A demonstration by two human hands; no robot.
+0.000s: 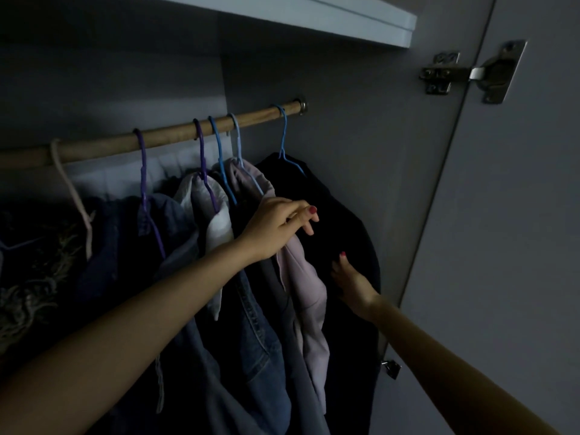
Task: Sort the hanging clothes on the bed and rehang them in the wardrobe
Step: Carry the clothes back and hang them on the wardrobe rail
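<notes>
Six hangers are already sitting on the rail [163, 138], while the left hand [276, 227] is pinching the pink garment [306, 287] and the right hand [350, 279] is pressing flat against the black coat [345, 221].

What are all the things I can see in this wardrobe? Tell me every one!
rail: 1, wooden, across the wardrobe
hangers: 6 hooks seen; one pale, two purple, three blue; on the rail
black garment: 1, far right on the rail
pale pink garment: 1, beside the black one
denim clothes: blue, count unclear, middle
shelf: 1, white, above
hinge: 1, metal, on the door at right
left hand: on the pink garment
right hand: touching the black garment
</notes>
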